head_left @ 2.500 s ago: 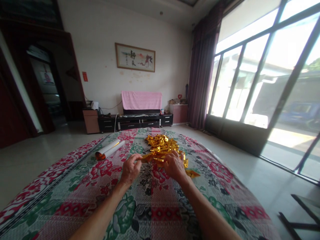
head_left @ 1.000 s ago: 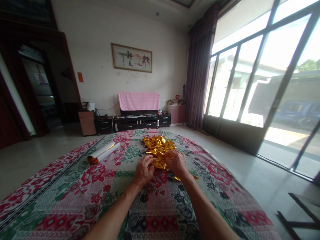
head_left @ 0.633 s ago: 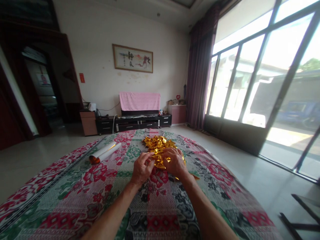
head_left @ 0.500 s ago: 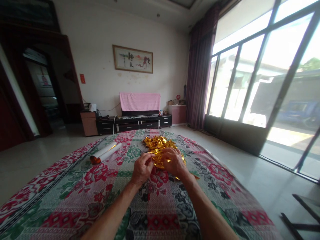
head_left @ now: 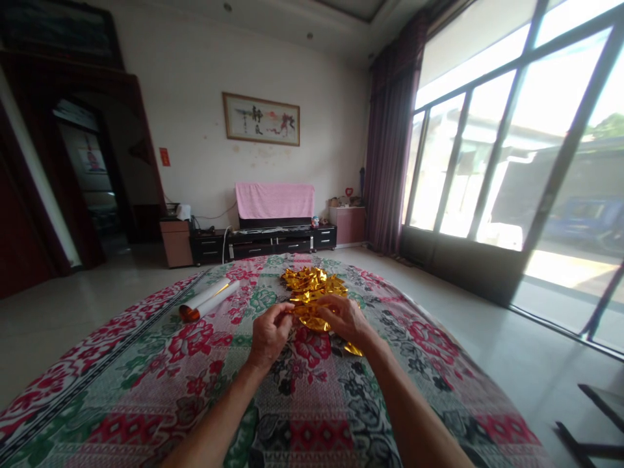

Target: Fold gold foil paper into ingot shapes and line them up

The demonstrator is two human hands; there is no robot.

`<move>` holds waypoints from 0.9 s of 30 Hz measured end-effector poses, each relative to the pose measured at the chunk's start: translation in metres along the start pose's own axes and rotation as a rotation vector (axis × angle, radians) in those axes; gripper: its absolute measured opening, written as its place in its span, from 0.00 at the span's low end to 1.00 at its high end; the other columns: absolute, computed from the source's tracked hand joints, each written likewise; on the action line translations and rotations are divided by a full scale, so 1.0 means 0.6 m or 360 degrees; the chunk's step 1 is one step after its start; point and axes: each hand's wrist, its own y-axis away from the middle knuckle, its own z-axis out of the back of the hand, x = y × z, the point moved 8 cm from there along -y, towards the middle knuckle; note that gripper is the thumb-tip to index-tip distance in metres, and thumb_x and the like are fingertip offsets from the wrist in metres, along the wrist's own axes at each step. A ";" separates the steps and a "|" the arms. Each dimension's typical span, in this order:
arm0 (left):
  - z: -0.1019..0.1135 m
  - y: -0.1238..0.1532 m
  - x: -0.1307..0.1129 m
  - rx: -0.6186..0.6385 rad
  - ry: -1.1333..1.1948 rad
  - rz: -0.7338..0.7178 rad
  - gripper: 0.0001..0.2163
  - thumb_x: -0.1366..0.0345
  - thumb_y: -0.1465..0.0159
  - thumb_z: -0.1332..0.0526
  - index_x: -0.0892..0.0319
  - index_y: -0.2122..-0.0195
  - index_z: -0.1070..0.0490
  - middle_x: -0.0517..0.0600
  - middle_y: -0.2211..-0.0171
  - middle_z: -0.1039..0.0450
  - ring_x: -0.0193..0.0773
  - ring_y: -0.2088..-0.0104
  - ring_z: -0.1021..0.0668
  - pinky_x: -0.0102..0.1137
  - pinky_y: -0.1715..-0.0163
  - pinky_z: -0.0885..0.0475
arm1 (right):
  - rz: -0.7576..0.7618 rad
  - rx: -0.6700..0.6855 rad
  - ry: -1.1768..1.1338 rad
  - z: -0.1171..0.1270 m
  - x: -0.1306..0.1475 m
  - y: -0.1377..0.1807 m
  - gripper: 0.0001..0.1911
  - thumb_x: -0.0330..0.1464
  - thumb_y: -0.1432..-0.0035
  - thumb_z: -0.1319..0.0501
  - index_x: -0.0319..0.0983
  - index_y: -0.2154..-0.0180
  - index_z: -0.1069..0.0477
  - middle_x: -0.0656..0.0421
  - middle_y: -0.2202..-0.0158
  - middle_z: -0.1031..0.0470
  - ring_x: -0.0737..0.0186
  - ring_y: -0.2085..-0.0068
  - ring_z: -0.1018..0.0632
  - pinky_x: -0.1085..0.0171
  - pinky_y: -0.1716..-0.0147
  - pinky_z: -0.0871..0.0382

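Observation:
A heap of shiny gold foil pieces (head_left: 312, 279) lies on the flowered tablecloth (head_left: 205, 383) in front of me. At its near left side, my left hand (head_left: 270, 335) is closed, thumb and index finger pinching an edge of gold foil. Over the near right part of the heap, my right hand (head_left: 347, 318) has bent fingers closed on the same foil, as far as I can see. Its fingertips partly hide what they hold. Below my right wrist lies a loose gold foil scrap (head_left: 353, 350).
To the left on the table rests a roll of foil (head_left: 209, 300), white outside with a copper-gold end. Beyond the table stand a black low cabinet (head_left: 253, 249) and a pink cloth (head_left: 275, 200) over a dark screen. A dark metal frame (head_left: 595, 448) is at the lower right.
My left hand has moved a little left, away from my right hand, with foil showing between them. The foil beneath my right wrist shows a different shape.

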 end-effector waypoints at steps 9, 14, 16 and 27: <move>0.002 -0.004 -0.010 0.0198 0.0148 0.0080 0.14 0.70 0.47 0.45 0.61 0.59 0.29 0.51 0.63 0.24 0.37 0.63 0.23 0.28 0.61 0.28 | 0.0140 -0.0028 0.0042 -0.039 0.007 -0.010 0.12 0.29 0.46 0.47 0.38 0.67 0.24 0.61 0.74 0.25 0.69 0.73 0.28 0.73 0.72 0.37; 0.015 -0.008 0.002 0.0344 -0.0077 0.0106 0.16 0.62 0.44 0.43 0.59 0.56 0.28 0.52 0.62 0.24 0.37 0.65 0.22 0.27 0.65 0.28 | 0.0276 -0.0080 0.0064 -0.060 0.041 -0.007 0.12 0.28 0.43 0.48 0.40 0.63 0.26 0.58 0.67 0.24 0.67 0.66 0.26 0.70 0.64 0.36; 0.026 -0.011 0.014 0.0364 -0.0174 0.0102 0.15 0.60 0.43 0.45 0.59 0.57 0.27 0.51 0.64 0.23 0.36 0.66 0.22 0.27 0.64 0.28 | 0.0298 -0.0080 0.0070 -0.076 0.054 -0.009 0.12 0.28 0.42 0.48 0.40 0.63 0.26 0.58 0.67 0.24 0.67 0.66 0.26 0.70 0.64 0.36; 0.094 -0.010 0.117 0.0256 0.0124 0.0476 0.16 0.66 0.44 0.47 0.61 0.57 0.27 0.50 0.67 0.22 0.34 0.73 0.21 0.26 0.74 0.27 | 0.0335 -0.0116 -0.0070 -0.189 0.092 -0.050 0.12 0.26 0.45 0.48 0.38 0.64 0.28 0.55 0.62 0.25 0.64 0.61 0.25 0.68 0.60 0.35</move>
